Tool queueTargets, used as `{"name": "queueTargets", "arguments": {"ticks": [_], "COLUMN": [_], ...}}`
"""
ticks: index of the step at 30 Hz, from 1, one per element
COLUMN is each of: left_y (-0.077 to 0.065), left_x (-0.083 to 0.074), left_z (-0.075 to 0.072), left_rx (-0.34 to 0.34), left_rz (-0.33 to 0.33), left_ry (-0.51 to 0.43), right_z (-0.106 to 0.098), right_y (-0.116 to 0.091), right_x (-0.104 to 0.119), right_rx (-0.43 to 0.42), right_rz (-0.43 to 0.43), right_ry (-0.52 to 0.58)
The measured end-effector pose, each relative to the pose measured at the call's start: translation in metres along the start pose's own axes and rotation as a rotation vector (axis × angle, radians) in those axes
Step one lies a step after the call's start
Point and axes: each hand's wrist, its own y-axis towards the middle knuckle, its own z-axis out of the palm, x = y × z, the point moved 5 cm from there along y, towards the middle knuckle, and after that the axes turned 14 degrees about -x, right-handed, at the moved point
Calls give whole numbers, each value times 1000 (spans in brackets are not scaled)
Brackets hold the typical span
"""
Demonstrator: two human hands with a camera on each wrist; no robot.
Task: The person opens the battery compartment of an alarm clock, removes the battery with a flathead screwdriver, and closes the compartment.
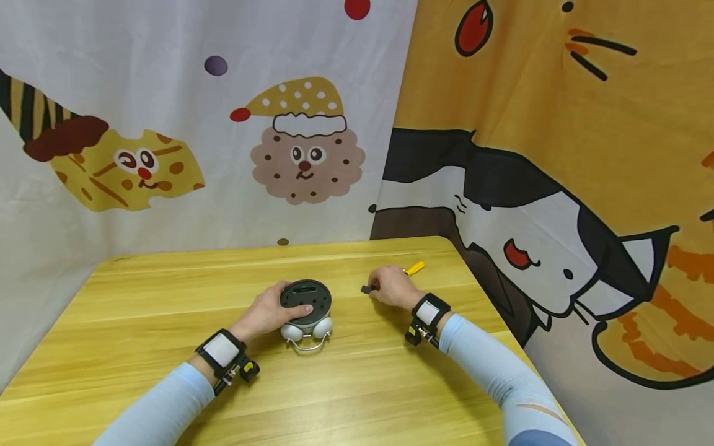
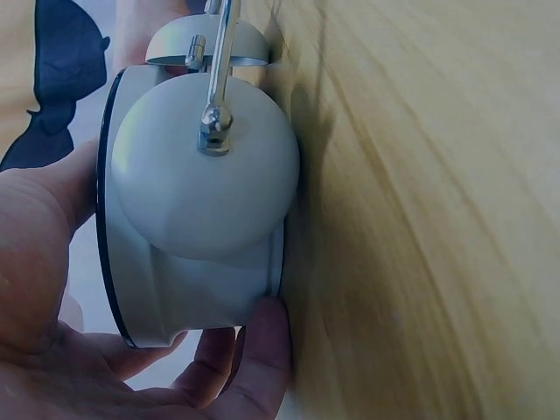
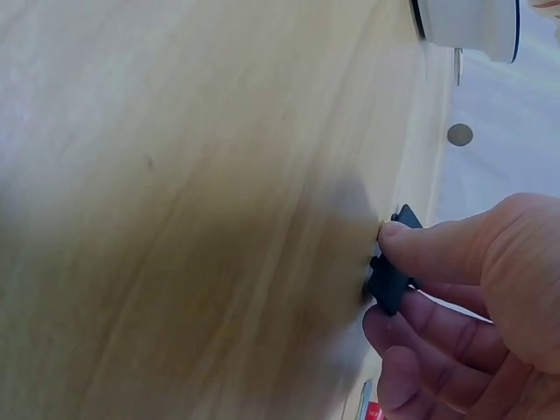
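Note:
A white twin-bell alarm clock lies with its black back facing up, its bells and wire handle toward me. My left hand grips it from the left, thumb across the back and fingers round the side; the left wrist view shows a fingertip at the lower rim, near the tabletop. A recessed slot shows in the back, at the end away from the bells. To the right, my right hand pinches a small flat black plastic cover between thumb and fingers, close over the table.
A yellow-handled tool lies just behind my right hand, its other end hidden. The wooden table has its back edge near a printed curtain, and its right edge runs beside the curtain too.

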Motion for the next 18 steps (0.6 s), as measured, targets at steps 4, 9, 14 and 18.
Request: {"name": "queueTargets", "arguments": {"ticks": [4,9,14,18], "left_y": [-2,-2,-2,-2], "left_x": [-2,-2,-3,-2], "left_z": [-1,-1,-1,0], "left_rx": [5,7,4,0], "left_rz": [-1,-5,-1,3], "left_ry": [-1,-3,0,6], "right_z": [-1,-1,-1,-3], "right_y": [-1,0,2,3], "right_x": [3,7,10,15], "right_rx": [1,-8,-33,-53], "right_rz": [17,29,8,-1], "right_ry": [40,77,76,97]}}
